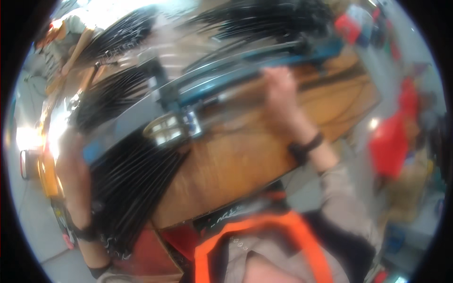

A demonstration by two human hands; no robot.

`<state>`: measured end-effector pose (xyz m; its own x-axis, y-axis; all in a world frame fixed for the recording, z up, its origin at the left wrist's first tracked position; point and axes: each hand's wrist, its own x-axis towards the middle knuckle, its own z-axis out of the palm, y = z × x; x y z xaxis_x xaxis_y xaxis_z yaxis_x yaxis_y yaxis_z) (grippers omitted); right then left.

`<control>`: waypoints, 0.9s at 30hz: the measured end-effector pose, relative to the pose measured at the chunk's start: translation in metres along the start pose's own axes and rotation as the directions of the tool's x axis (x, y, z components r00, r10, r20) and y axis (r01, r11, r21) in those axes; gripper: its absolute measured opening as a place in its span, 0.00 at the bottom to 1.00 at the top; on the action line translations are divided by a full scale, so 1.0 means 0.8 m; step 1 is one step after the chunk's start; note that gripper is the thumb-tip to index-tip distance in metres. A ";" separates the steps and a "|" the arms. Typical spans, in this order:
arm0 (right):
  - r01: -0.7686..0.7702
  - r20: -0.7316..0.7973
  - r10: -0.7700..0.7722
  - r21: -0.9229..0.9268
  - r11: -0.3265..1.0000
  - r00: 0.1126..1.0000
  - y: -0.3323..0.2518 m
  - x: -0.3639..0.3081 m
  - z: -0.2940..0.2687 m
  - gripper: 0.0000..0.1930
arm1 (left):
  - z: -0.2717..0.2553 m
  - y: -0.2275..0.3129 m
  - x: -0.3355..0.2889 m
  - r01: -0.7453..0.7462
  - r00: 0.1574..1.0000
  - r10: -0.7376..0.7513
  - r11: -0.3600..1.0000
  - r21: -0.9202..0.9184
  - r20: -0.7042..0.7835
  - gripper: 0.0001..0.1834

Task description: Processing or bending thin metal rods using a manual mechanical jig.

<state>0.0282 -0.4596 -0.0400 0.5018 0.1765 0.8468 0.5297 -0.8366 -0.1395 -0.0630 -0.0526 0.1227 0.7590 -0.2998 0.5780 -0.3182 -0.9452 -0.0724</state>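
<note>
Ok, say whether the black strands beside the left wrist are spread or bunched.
Spread: the black strands lie across a broad band, narrowing toward their lower ends.

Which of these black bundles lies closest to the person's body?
The lower-left bundle, beside the left hand, its strands fanning toward the picture's bottom; the other black bundles lie higher up.

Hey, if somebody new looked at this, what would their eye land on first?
Probably the bright orange band around the wearer's neck, at the bottom centre. Next might be the glossy black strands fanned out at the lower left, beside the left hand. The long blue rail slanting across the upper middle stands out too, with the blurred right hand close to it.
</note>
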 end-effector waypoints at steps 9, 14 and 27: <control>-0.566 0.586 0.077 0.727 0.389 0.806 -0.109 0.093 0.130 0.05 | -0.034 -0.087 -0.062 0.287 0.955 -0.282 0.956 -0.057 0.092 0.12; -0.082 0.304 -0.263 0.783 0.617 0.916 -0.152 0.141 0.175 0.05 | -0.051 -0.085 -0.097 0.371 0.927 -0.359 0.922 -0.112 0.110 0.11; -0.128 0.380 -0.261 0.746 0.653 0.887 -0.161 0.145 0.188 0.05 | -0.019 -0.090 -0.109 0.471 0.880 -0.448 0.865 -0.175 0.156 0.12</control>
<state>0.1214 -0.2536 -0.0013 0.5672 0.5718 0.5927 0.7922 -0.1820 -0.5824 -0.1153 0.0439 0.0899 0.8992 0.1392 0.4147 -0.0173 -0.9360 0.3516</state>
